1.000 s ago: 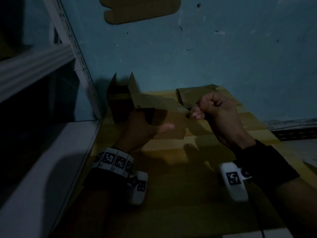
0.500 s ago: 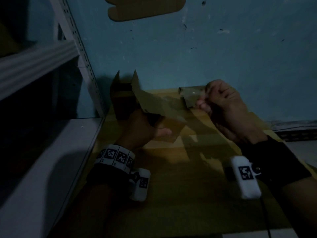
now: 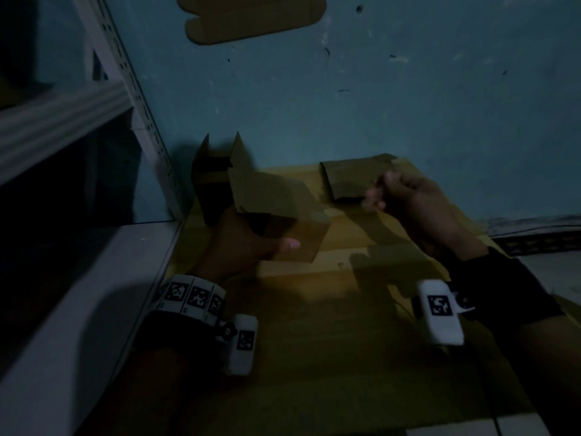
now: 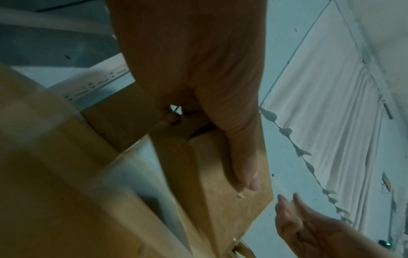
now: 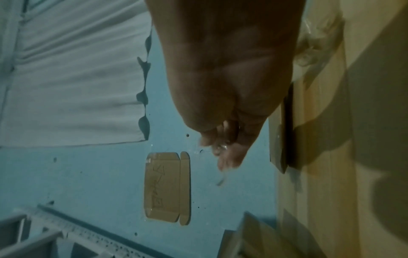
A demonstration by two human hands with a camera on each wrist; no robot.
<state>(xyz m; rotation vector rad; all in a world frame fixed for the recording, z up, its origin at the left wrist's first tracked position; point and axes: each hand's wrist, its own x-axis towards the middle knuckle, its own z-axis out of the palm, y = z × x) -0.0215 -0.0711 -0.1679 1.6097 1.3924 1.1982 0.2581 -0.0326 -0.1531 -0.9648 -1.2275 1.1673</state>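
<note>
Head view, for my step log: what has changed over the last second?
The right hand drew away to the right from the corner of the folded brown cardboard piece, seemingly pinching a clear film strip. The left hand grips the cardboard as before; the open brown box behind stayed put.

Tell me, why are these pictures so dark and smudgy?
Head view: very dim, with deep shadows over the table and the left hand. Left wrist view: brighter, but the cardboard piece near the lens is blurry. Right wrist view: the right hand and its pinched clear strip are motion-smeared.
</note>
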